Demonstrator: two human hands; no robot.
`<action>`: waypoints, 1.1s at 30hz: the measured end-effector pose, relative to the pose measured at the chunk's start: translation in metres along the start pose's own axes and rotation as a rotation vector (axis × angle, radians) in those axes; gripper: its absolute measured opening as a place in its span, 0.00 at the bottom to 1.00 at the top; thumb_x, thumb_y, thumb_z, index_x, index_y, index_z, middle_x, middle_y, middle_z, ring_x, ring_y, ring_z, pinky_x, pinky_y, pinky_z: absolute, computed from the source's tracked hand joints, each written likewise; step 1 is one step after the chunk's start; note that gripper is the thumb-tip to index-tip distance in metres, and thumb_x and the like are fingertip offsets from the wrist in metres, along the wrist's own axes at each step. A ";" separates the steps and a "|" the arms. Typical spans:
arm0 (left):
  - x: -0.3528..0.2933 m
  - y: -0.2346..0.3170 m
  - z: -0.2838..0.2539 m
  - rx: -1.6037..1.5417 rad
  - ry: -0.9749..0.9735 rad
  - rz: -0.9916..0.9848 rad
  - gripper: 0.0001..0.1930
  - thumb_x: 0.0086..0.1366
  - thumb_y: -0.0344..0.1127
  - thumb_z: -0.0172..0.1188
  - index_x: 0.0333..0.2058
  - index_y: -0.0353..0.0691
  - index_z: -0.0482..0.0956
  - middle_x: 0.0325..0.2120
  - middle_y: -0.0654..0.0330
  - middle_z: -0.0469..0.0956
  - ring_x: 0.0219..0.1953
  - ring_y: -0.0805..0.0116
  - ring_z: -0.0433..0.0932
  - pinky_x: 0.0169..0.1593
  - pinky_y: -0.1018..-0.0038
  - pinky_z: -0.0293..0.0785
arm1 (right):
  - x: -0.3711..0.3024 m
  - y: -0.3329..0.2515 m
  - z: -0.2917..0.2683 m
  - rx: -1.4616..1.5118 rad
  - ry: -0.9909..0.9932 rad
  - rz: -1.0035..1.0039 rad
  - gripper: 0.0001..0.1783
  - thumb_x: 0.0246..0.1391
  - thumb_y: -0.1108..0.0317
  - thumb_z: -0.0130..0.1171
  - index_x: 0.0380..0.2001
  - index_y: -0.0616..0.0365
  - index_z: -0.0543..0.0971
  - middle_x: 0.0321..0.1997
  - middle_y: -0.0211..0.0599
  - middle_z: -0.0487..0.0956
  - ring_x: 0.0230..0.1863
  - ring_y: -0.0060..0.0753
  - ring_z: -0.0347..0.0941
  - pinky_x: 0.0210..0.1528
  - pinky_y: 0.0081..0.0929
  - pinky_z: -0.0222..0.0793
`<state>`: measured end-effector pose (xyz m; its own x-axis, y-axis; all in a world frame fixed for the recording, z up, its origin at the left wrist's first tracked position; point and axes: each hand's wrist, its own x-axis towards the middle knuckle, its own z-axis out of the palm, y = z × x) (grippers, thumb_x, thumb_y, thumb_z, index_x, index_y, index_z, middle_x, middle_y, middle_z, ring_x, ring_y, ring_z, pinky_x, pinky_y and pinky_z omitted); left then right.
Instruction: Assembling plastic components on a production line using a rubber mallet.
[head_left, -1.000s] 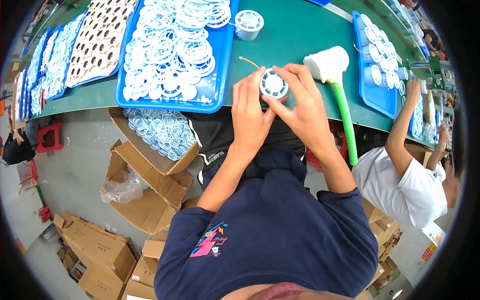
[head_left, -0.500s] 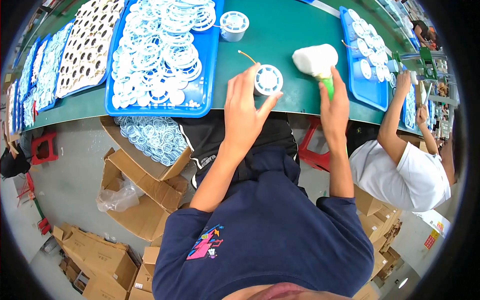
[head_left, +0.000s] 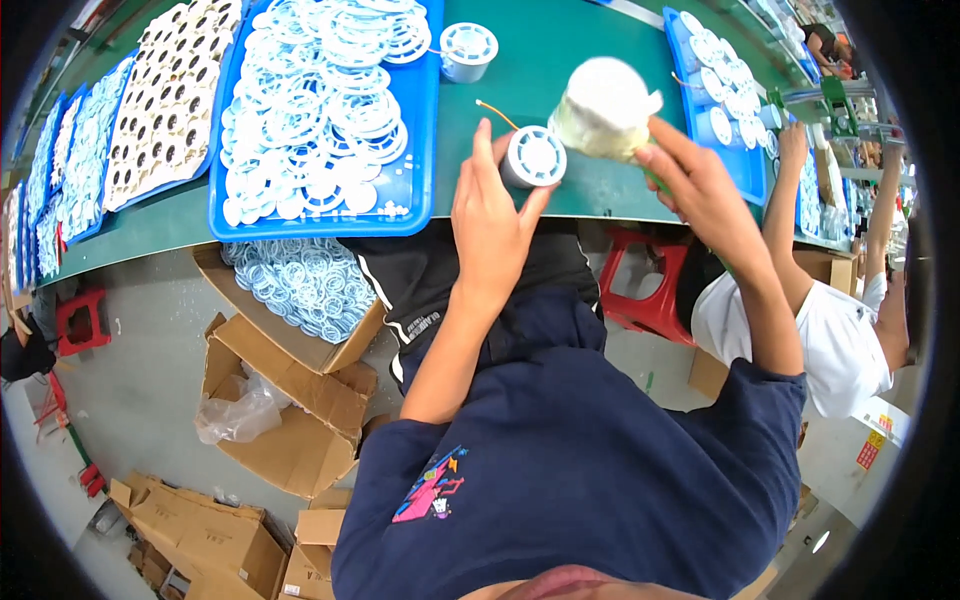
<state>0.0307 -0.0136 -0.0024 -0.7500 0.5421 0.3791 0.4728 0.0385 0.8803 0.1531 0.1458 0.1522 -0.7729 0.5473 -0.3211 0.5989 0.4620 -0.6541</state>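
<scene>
My left hand is closed round a small white cylindrical housing with a slotted round lid. A thin orange wire sticks out behind it. My right hand grips a mallet whose bulky head looks wrapped in white; its green handle is mostly hidden by the fingers. The mallet head is raised to the right of the housing, apart from it. Farther back on the green table stands a second similar housing with its own wire.
At left, a blue tray holds piled light-blue rings and discs; other trays line the table beyond it. On the right, another blue tray carries several housings. A co-worker's arm reaches in there. Below are open cardboard boxes and a red stool.
My right hand has swung outward and turned, bringing the mallet head left and up, nearer the housing. The housing stays in my left hand, tilted slightly.
</scene>
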 end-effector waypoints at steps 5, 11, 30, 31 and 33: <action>0.000 0.002 0.003 0.017 -0.024 0.006 0.50 0.55 0.35 0.79 0.69 0.27 0.56 0.52 0.45 0.81 0.54 0.47 0.80 0.58 0.59 0.75 | 0.009 -0.037 0.009 -0.128 0.027 -0.084 0.25 0.75 0.58 0.51 0.69 0.54 0.71 0.30 0.36 0.76 0.30 0.25 0.70 0.34 0.28 0.70; -0.003 -0.003 0.006 0.058 -0.004 0.016 0.53 0.53 0.33 0.78 0.71 0.25 0.52 0.52 0.48 0.81 0.52 0.44 0.78 0.54 0.56 0.75 | -0.008 -0.060 0.018 -0.218 0.087 -0.191 0.25 0.72 0.61 0.55 0.67 0.60 0.71 0.37 0.54 0.81 0.35 0.49 0.77 0.41 0.39 0.74; 0.000 -0.010 -0.002 0.030 -0.052 0.072 0.41 0.55 0.38 0.78 0.64 0.34 0.66 0.52 0.47 0.82 0.54 0.46 0.81 0.56 0.57 0.77 | -0.053 0.044 0.061 0.437 0.273 0.086 0.16 0.76 0.63 0.48 0.50 0.65 0.77 0.28 0.28 0.74 0.25 0.15 0.64 0.26 0.19 0.60; 0.001 -0.011 -0.003 0.025 -0.061 0.071 0.40 0.55 0.38 0.79 0.62 0.34 0.67 0.52 0.46 0.82 0.54 0.46 0.81 0.56 0.57 0.77 | -0.052 0.051 0.056 0.270 0.317 -0.006 0.16 0.77 0.61 0.47 0.50 0.64 0.77 0.28 0.26 0.74 0.25 0.14 0.63 0.25 0.18 0.60; 0.003 -0.008 -0.006 0.033 -0.066 0.075 0.37 0.56 0.38 0.78 0.60 0.34 0.69 0.51 0.46 0.82 0.54 0.47 0.81 0.56 0.58 0.77 | -0.050 0.047 0.053 0.337 0.410 -0.135 0.17 0.77 0.61 0.47 0.52 0.64 0.77 0.28 0.26 0.73 0.24 0.14 0.63 0.25 0.18 0.60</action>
<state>0.0217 -0.0177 -0.0067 -0.6802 0.5984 0.4235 0.5426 0.0225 0.8397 0.2087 0.1029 0.1016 -0.6525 0.7572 0.0300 0.3478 0.3344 -0.8759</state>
